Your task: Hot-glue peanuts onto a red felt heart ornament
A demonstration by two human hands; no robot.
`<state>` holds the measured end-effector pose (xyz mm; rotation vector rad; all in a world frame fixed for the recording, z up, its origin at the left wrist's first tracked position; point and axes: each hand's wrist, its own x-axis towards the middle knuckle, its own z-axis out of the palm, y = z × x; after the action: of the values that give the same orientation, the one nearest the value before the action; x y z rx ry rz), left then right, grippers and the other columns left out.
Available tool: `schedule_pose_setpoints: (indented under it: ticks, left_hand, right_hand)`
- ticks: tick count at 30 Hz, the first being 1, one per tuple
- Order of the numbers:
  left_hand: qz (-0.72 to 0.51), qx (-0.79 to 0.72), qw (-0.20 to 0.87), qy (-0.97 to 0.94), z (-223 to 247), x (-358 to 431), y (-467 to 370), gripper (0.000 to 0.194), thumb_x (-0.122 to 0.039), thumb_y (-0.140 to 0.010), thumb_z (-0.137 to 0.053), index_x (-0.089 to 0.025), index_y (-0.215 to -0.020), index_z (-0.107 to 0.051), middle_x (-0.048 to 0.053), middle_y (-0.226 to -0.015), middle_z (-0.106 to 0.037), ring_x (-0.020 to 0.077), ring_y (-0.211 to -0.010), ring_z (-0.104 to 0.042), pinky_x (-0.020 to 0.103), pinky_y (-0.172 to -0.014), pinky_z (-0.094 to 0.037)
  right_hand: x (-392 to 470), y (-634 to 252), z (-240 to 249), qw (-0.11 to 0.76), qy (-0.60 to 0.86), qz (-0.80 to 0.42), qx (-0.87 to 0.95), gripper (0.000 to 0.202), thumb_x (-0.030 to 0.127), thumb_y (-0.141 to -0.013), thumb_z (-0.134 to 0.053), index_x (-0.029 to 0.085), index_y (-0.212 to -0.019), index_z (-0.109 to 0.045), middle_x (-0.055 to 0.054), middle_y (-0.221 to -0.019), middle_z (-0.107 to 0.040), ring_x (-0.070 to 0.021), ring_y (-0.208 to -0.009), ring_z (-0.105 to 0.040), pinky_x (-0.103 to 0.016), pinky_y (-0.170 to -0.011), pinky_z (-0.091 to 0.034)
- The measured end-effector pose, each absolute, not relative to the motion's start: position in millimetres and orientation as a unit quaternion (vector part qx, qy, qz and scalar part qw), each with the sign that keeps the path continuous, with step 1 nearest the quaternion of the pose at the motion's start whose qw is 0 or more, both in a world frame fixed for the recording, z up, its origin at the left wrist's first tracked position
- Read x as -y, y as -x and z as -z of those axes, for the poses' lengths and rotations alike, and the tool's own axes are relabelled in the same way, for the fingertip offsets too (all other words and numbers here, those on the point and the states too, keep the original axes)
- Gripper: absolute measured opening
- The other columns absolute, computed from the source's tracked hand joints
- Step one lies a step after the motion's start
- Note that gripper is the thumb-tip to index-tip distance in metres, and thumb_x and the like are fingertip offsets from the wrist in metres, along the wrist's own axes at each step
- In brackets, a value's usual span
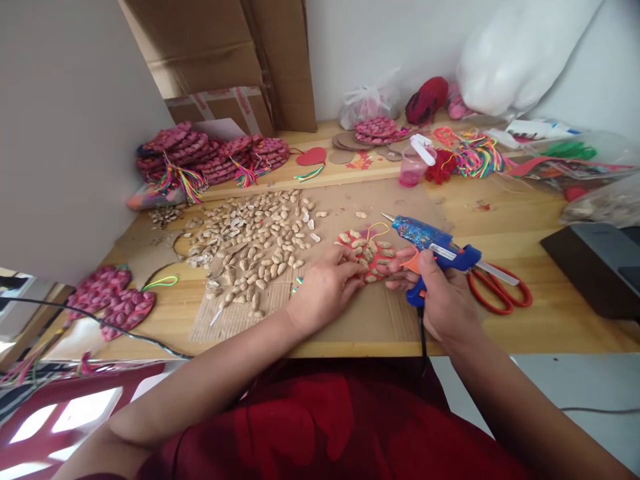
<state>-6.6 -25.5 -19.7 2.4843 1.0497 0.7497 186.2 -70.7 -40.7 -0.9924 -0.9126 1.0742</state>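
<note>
A round red disc (373, 270) with several peanuts on it and a yellow loop (379, 230) at its top lies on a cardboard sheet (385, 320). My left hand (325, 287) is at the disc's left edge, fingers bent and pressed together; what its fingertips hold, if anything, is hidden. My right hand (445, 297) is wrapped round a blue glue gun (433, 243), its nozzle pointing up and left above the disc. Some right fingers reach to the disc's right edge. Loose peanuts (265, 253) spread over the cardboard to the left.
Red-handled scissors (495, 290) lie right of the glue gun, near a black box (595, 267). Stacked pink discs (200, 157), a pink cup (411, 167) and colourful threads (477, 155) stand at the back. A black cable (150, 343) crosses the left front edge.
</note>
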Motion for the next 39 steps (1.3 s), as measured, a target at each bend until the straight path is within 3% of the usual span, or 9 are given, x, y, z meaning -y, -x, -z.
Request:
schedule_pose_setpoints:
  ticks: [6, 15, 27, 36, 39]
  left_hand:
    - [-0.187, -0.389, 0.166, -0.887, 7, 21, -4, 0.013, -0.02, -0.093, -0.06, -0.018, -0.09, -0.073, 0.006, -0.096, -0.063, 0.0169, -0.091, -0.061, 0.03, -0.083, -0.051]
    - [-0.104, -0.417, 0.133, -0.893, -2, 18, -17, 0.012, -0.014, -0.091, -0.055, -0.015, -0.091, -0.067, 0.008, -0.097, -0.065, 0.0206, -0.093, -0.061, 0.033, -0.088, -0.051]
    - [-0.162, -0.427, 0.172, -0.873, 10, 15, -12, 0.009, -0.012, -0.092, -0.051, -0.017, -0.092, -0.059, 0.004, -0.093, -0.066, 0.0175, -0.088, -0.06, 0.03, -0.084, -0.049]
    - [-0.247, -0.452, 0.283, -0.809, 2, 10, -1, 0.011, -0.016, -0.092, -0.05, -0.018, -0.082, -0.053, -0.002, -0.074, -0.057, 0.0118, -0.069, -0.052, 0.025, -0.071, -0.042]
    - [-0.302, -0.412, 0.37, -0.776, 2, 9, 1, 0.014, -0.022, -0.095, -0.048, -0.017, -0.082, -0.052, 0.0, -0.078, -0.058, 0.0107, -0.071, -0.051, 0.024, -0.071, -0.044]
  right_hand:
    - [70, -187, 44, 0.641, 0.458, -0.471, 0.397, 0.038, 0.06, -0.091, -0.072, 0.023, -0.099, -0.072, -0.007, -0.09, -0.068, -0.0277, -0.085, -0.069, -0.033, -0.06, -0.062]
    - [69, -189, 49, 0.633, 0.464, -0.468, 0.406, 0.035, 0.058, -0.093, -0.071, 0.024, -0.1, -0.073, -0.007, -0.095, -0.068, -0.0272, -0.088, -0.069, -0.031, -0.061, -0.063]
    - [67, -187, 47, 0.627, 0.47, -0.471, 0.405, 0.038, 0.063, -0.089, -0.073, 0.025, -0.097, -0.073, -0.007, -0.091, -0.068, -0.0285, -0.084, -0.07, -0.035, -0.061, -0.063]
    - [68, -187, 47, 0.62, 0.476, -0.47, 0.41, 0.041, 0.063, -0.09, -0.073, 0.023, -0.1, -0.071, -0.006, -0.091, -0.068, -0.0265, -0.086, -0.07, -0.034, -0.067, -0.064]
    - [68, -186, 47, 0.62, 0.474, -0.474, 0.408, 0.041, 0.062, -0.09, -0.073, 0.023, -0.1, -0.071, -0.006, -0.091, -0.068, -0.0257, -0.087, -0.07, -0.032, -0.07, -0.064]
